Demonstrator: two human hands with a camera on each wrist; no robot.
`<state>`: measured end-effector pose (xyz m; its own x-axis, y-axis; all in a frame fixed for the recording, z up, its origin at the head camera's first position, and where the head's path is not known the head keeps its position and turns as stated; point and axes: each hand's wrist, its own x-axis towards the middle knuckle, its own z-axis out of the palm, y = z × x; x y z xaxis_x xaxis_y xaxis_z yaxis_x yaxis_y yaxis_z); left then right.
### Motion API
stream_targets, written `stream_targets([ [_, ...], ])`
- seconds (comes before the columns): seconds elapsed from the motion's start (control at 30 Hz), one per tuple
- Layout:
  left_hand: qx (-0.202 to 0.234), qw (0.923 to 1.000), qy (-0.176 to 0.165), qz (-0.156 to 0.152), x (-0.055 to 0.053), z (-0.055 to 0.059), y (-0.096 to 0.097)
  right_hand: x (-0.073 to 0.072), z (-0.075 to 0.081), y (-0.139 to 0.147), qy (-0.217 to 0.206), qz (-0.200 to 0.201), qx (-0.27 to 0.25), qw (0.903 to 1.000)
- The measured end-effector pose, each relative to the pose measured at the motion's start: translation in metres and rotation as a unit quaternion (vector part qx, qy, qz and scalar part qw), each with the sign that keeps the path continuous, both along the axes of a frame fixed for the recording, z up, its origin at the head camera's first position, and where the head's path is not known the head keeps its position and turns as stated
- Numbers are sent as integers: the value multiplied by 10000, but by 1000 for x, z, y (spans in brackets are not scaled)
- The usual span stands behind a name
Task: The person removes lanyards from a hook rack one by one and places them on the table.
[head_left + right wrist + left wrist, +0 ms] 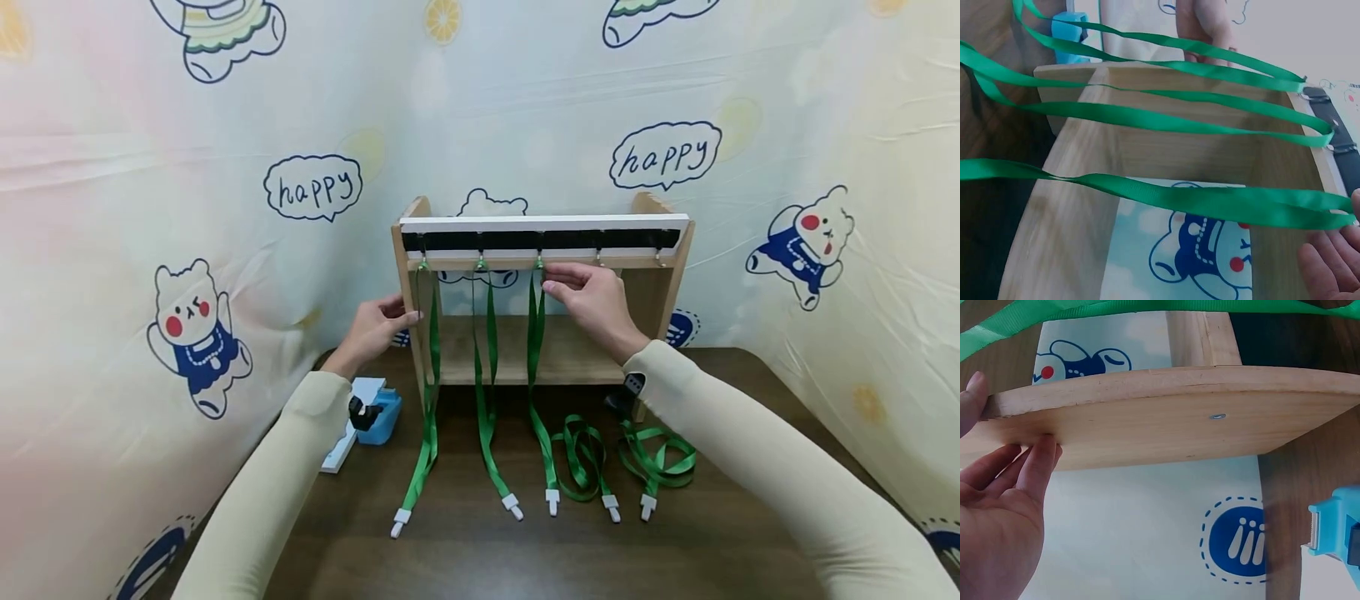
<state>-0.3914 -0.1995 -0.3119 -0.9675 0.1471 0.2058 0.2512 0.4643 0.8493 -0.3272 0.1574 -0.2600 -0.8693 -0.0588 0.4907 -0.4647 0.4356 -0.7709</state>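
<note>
Three green lanyards hang from hooks on a wooden rack: a left one, a middle one and a right one. Their white clips rest on the table. With thumb and fingers my left hand holds the rack's left side panel. At the top of the right hanging lanyard, my right hand pinches the strap just under its hook; the fingertips are partly cut off in the right wrist view. Two more lanyards lie coiled on the table, one beside the other.
Two hooks at the rack's right, one and another, carry no lanyard. A blue tape dispenser and a white strip lie left of the rack on the dark table. A printed cloth surrounds the table's back and sides.
</note>
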Motion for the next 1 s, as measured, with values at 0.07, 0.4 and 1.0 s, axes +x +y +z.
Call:
stream_targets([
  [0.07,19,10000,-17,-17,0,2,1,-1,0,-2,-34,-3,-105,9999],
  [0.4,-14,10000,-3,39,-1,5,2,-5,-1,-15,-377,-146,-315,9987],
  [1.0,-20,10000,4,91,-3,2,4,-13,-3,-35,-363,-177,-803,9960],
])
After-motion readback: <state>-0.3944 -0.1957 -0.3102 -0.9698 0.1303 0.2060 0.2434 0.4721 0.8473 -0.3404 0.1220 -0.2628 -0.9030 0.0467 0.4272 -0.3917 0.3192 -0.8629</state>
